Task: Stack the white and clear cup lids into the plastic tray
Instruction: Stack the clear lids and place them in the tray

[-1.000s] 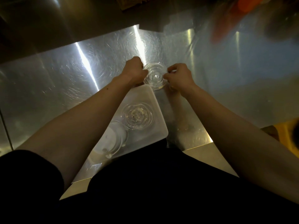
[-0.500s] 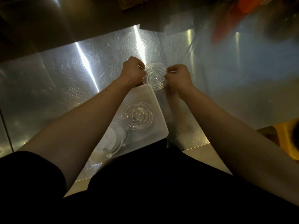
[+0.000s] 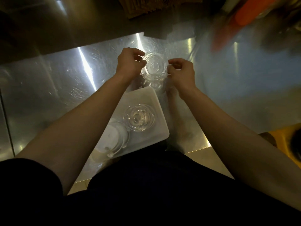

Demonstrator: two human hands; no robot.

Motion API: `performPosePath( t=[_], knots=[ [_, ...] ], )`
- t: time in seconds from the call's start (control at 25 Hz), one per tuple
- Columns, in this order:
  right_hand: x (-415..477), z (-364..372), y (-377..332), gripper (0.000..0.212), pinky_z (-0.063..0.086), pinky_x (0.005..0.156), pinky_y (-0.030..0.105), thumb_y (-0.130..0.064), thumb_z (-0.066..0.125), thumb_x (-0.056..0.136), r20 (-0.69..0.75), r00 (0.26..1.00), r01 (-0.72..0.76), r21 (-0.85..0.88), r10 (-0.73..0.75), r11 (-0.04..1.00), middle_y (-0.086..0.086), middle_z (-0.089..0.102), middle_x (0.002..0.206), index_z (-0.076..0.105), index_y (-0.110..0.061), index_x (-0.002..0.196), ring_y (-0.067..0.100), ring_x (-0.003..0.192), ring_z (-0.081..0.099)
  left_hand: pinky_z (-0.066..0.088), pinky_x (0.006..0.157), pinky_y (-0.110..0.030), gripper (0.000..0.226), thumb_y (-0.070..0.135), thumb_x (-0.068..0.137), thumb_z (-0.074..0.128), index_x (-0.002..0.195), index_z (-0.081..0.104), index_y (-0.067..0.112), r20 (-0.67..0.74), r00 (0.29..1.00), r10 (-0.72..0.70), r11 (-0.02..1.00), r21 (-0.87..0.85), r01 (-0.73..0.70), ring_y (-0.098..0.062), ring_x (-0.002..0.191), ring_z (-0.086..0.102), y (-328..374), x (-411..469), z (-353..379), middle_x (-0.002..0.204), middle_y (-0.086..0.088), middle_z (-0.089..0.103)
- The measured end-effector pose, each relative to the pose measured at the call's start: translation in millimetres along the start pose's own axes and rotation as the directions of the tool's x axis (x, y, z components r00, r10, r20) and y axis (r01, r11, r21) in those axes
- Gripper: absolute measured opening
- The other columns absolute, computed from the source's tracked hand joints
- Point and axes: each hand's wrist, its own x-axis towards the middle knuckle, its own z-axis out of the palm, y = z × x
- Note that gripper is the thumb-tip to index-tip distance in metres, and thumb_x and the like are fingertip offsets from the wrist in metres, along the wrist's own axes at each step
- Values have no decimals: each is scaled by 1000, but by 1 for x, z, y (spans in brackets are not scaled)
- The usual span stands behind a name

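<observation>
A clear cup lid [image 3: 153, 66] hangs just beyond the far end of the white plastic tray [image 3: 160, 121]. My left hand [image 3: 129, 63] pinches its left rim and my right hand [image 3: 182, 73] pinches its right rim. Inside the tray a stack of clear lids [image 3: 139, 119] sits near the middle. A stack of white lids [image 3: 114, 139] lies at the tray's near end, partly hidden by my left forearm.
The tray rests on a shiny steel counter [image 3: 57, 88] whose front edge runs close to my body. An orange object [image 3: 249, 12] and blurred items lie at the far right. Something yellow [image 3: 283, 141] sits low on the right.
Both hands have lifted the clear lid slightly and moved it a little farther from the tray's far end. The lids in the tray have not moved.
</observation>
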Motion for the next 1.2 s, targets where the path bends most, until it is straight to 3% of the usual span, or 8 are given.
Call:
performPosePath(
  t=[0.08,0.4,0.6,0.96,1.08,1.16,1.2],
  knots=[
    [-3,-1,-5,20,59,87,45,-13,64,83,-6,1000,30,10,-30,999,6,72,97,72,-14,102,21,91,71,56,80,-30,31,11,80,74,110,69,11,-1,1000,10,999,-31,-10,-13,86,65,3,-6,-7,101,-4,69],
    [-33,-3,-30,20,62,82,36,-10,64,86,18,991,132,62,-133,989,5,72,92,71,-9,104,15,80,71,58,88,-38,30,18,80,74,109,71,14,-78,996,51,990,-125,-61,-16,89,69,0,-42,-37,101,-7,71],
    [-66,-1,-32,19,63,79,33,-9,65,85,84,982,160,76,-166,984,0,70,86,71,-11,103,15,77,72,58,89,-34,31,19,83,72,114,70,14,-110,992,67,987,-136,-82,-14,95,69,-12,-76,-54,102,-4,72],
    [-126,-2,1,13,62,80,37,-14,67,84,115,981,162,-26,-158,986,-4,70,89,68,-15,97,15,86,70,59,85,-37,32,26,81,73,113,69,24,16,999,51,996,-73,-50,-13,87,71,-49,-119,-66,98,-1,72],
    [-138,-2,13,14,58,78,23,-13,64,87,86,975,215,-117,-206,970,-5,67,88,68,-14,101,9,80,67,59,86,-34,29,21,85,68,114,70,19,42,997,59,998,-27,-58,-13,86,69,-54,-127,-62,100,-2,72],
    [-147,-1,17,14,51,73,7,-13,63,89,75,963,269,-195,-259,943,-3,67,91,68,-15,102,2,77,63,57,83,-27,30,17,88,65,117,69,17,68,995,69,997,33,-71,-13,88,68,-58,-130,-60,104,-3,71],
    [-150,-1,19,13,50,72,6,-13,62,90,79,955,295,-225,-285,928,-1,67,94,68,-15,101,2,77,63,55,80,-22,30,15,88,65,118,68,16,78,994,77,994,66,-83,-12,87,66,-59,-131,-59,105,-2,70]
  ],
)
